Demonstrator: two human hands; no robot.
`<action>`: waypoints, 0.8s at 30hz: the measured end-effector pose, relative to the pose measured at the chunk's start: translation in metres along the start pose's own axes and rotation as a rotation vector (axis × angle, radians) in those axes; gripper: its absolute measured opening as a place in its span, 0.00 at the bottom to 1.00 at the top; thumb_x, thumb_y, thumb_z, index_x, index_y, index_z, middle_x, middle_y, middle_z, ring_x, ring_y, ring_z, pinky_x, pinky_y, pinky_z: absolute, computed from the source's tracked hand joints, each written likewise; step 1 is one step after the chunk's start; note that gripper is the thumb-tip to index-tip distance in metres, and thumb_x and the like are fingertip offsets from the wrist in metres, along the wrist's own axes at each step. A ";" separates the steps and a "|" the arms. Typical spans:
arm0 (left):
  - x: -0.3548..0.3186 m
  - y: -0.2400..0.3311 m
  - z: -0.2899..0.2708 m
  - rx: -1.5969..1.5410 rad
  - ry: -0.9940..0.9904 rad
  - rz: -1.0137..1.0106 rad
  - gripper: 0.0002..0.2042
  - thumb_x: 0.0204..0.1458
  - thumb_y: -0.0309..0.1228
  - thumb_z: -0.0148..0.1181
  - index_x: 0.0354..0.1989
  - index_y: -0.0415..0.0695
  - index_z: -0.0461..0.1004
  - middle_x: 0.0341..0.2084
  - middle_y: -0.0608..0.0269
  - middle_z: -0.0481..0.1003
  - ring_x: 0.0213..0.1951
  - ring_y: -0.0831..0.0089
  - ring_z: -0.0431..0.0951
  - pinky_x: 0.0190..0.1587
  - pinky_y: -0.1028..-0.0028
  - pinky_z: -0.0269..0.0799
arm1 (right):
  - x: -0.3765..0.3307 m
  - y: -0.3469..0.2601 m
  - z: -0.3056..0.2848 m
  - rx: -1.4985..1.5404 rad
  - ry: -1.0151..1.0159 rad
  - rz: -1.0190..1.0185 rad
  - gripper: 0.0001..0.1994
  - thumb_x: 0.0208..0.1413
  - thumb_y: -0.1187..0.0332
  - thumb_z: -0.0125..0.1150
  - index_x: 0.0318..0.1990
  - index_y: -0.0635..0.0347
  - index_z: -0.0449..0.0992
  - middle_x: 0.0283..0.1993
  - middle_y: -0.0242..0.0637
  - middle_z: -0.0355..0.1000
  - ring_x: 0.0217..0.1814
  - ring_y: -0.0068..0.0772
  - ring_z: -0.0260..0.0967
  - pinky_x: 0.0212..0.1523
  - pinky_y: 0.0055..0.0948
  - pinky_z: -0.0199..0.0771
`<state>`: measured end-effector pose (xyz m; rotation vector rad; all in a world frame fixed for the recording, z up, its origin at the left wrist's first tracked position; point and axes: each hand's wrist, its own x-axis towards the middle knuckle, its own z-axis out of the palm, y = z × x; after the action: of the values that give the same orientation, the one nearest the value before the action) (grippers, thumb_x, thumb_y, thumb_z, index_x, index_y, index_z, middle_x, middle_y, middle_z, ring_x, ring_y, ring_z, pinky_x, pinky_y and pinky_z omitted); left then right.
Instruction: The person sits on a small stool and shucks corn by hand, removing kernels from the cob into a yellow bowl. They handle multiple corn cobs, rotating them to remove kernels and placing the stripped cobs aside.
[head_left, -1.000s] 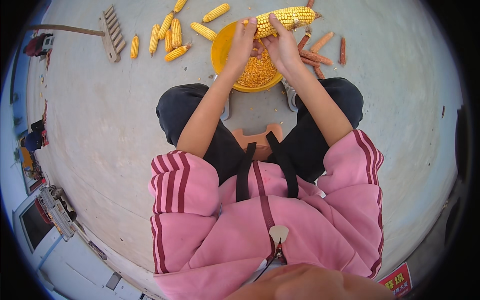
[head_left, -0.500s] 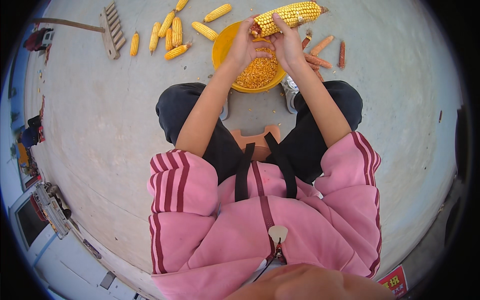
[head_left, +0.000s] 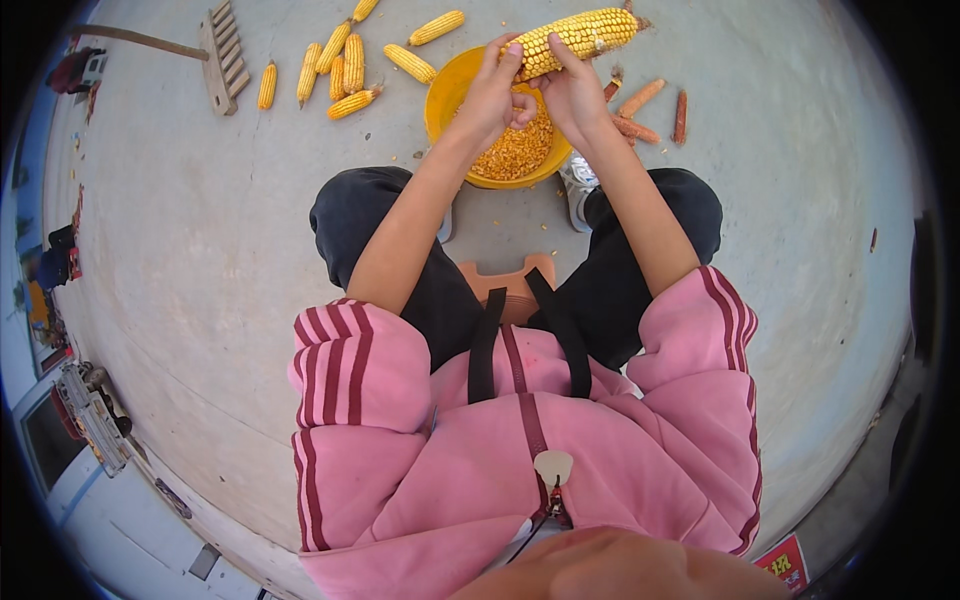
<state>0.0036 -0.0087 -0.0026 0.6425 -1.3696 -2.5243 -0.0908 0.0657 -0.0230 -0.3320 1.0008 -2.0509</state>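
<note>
A yellow ear of corn (head_left: 578, 40) is held over the far side of a yellow basin (head_left: 434, 112), its tip toward the upper right. My right hand (head_left: 570, 98) is closed round the ear from below, thumb laid along the kernels. At the ear's left end is my left hand (head_left: 486, 104), thumb and forefinger pressed on it and the other fingers curled in. Loose corn kernels (head_left: 512, 150) lie in the basin beneath both hands. The undersides of the ear and some fingertips are hidden.
Several whole ears (head_left: 353, 64) lie left of the basin, beyond them a wooden rake (head_left: 216, 68). Bare reddish cobs (head_left: 641, 98) lie to the right. Stray kernels dot the concrete floor (head_left: 230, 210). An orange-brown stool (head_left: 515, 285) shows between my knees.
My left fingers have curled in more and the thumb has moved up onto the ear's left end. The ear has shifted slightly, still in my right hand.
</note>
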 end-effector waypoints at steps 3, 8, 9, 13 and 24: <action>-0.001 -0.001 0.001 -0.005 -0.004 0.008 0.19 0.61 0.45 0.36 0.58 0.53 0.49 0.36 0.62 0.63 0.13 0.79 0.59 0.13 0.83 0.47 | 0.001 0.001 -0.005 0.012 -0.026 0.027 0.11 0.59 0.61 0.48 0.41 0.57 0.68 0.37 0.29 0.69 0.38 0.22 0.64 0.36 0.23 0.64; -0.004 -0.001 0.000 0.046 -0.018 0.028 0.18 0.61 0.43 0.34 0.58 0.54 0.49 0.38 0.61 0.63 0.14 0.78 0.61 0.13 0.83 0.49 | -0.005 -0.011 0.004 0.090 -0.071 0.097 0.12 0.60 0.59 0.46 0.41 0.58 0.68 0.36 0.29 0.69 0.36 0.22 0.65 0.35 0.22 0.65; -0.005 0.000 0.000 0.054 -0.014 0.023 0.18 0.61 0.44 0.34 0.58 0.54 0.49 0.39 0.61 0.63 0.15 0.78 0.62 0.13 0.83 0.50 | -0.004 -0.010 0.003 0.081 -0.075 0.087 0.12 0.60 0.59 0.46 0.41 0.58 0.68 0.36 0.30 0.70 0.36 0.22 0.65 0.35 0.22 0.66; -0.004 0.007 0.000 -0.080 -0.060 -0.003 0.19 0.60 0.47 0.36 0.57 0.56 0.52 0.36 0.61 0.64 0.19 0.74 0.67 0.14 0.82 0.54 | 0.000 -0.008 -0.006 0.078 -0.090 0.084 0.11 0.58 0.62 0.50 0.43 0.57 0.66 0.38 0.31 0.69 0.39 0.24 0.65 0.35 0.25 0.66; -0.004 0.005 -0.004 -0.159 0.002 -0.049 0.17 0.60 0.48 0.34 0.55 0.60 0.52 0.27 0.65 0.59 0.17 0.80 0.57 0.16 0.84 0.46 | 0.002 0.004 0.001 0.092 -0.092 0.001 0.12 0.57 0.68 0.51 0.48 0.56 0.60 0.43 0.31 0.66 0.44 0.29 0.67 0.41 0.30 0.68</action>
<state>0.0089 -0.0127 0.0008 0.6546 -1.1510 -2.6362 -0.0896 0.0625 -0.0258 -0.3740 0.8486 -2.0536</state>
